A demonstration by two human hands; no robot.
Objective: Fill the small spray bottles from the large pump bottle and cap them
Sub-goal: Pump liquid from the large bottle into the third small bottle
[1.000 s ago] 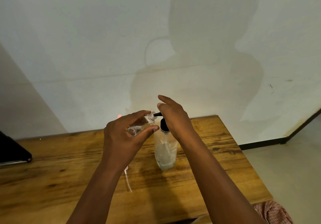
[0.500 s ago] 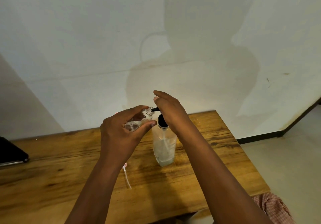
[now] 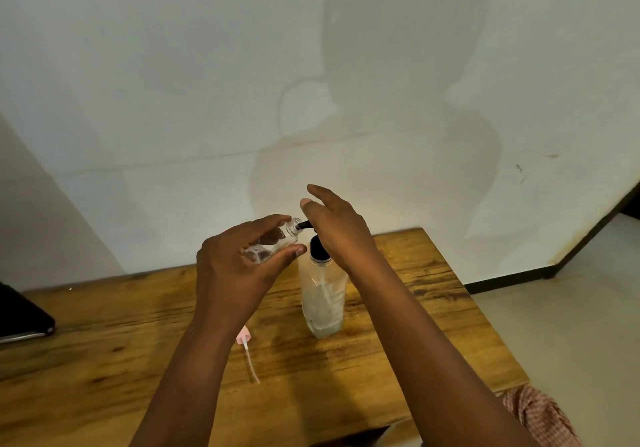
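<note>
Head view: the left hand (image 3: 239, 266) grips a small clear spray bottle (image 3: 273, 244), tilted, its open neck at the black nozzle of the large pump bottle (image 3: 323, 294), which stands on the wooden surface (image 3: 104, 335). The right hand (image 3: 337, 228) rests on the pump head, fingers relaxed and partly lifted. The small bottle looks light, rigid and likely slippery once wet, so holding around its body seems soundest. A pink spray cap (image 3: 243, 337) with its dip tube lies on the surface nearby.
</note>
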